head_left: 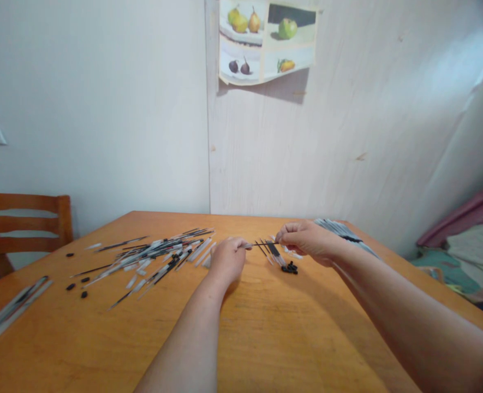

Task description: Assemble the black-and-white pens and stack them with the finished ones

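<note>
A thin dark pen refill (264, 244) stretches level between my two hands above the table. My left hand (230, 257) is closed, pinching its left end, where something pale shows at the fingertips. On the other end, my right hand (304, 240) has its fingers closed. Just beneath and between the hands lies a small row of dark-and-clear refills (273, 252). Several black caps (290, 268) sit in a cluster at its near end. Clear plastic pieces (292, 253) lie partly hidden under my right hand.
A loose heap of refills, clear tubes and caps (159, 254) spreads left of my hands. Single black caps (84, 295) and a bundle of clear tubes (14, 311) lie farther left. Pale pens (339, 229) are stacked at the back right. A wooden chair (24, 224) stands at left.
</note>
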The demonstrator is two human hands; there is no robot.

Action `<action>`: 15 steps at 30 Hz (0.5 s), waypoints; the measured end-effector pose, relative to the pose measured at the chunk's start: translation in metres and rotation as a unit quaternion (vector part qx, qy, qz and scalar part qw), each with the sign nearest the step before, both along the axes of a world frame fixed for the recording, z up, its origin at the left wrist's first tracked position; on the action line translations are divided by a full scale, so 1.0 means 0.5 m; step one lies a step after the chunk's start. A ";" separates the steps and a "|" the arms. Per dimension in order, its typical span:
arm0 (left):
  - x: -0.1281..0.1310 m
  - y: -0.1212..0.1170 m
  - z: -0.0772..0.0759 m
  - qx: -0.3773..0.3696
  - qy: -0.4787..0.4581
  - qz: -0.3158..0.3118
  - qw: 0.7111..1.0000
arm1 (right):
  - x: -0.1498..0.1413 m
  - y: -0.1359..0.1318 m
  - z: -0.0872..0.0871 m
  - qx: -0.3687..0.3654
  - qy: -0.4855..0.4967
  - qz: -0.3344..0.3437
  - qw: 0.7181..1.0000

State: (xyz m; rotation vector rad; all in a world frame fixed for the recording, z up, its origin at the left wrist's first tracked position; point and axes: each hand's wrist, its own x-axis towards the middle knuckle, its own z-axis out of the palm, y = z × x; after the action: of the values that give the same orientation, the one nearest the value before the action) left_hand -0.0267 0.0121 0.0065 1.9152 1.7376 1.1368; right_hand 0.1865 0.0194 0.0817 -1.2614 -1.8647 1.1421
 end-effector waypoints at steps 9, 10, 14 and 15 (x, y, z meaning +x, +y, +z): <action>0.020 0.014 -0.038 -0.024 -0.064 -0.118 0.991 | -0.001 0.004 -0.017 0.051 0.008 -0.021 0.998; 0.024 0.014 -0.041 -0.030 -0.075 -0.135 0.988 | -0.002 0.004 -0.020 0.057 0.003 -0.021 0.998; 0.037 0.008 -0.040 -0.054 -0.098 -0.172 0.979 | -0.004 0.000 -0.025 0.074 -0.023 -0.020 0.997; 0.039 0.006 -0.037 -0.061 -0.103 -0.171 0.978 | -0.002 0.000 -0.025 0.077 -0.022 -0.032 0.996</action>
State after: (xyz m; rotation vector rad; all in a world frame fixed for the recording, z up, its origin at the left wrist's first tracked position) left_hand -0.0073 0.0149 -0.0122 1.8551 1.2778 1.0323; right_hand 0.1854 0.0195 0.0692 -1.2587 -1.8904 0.9244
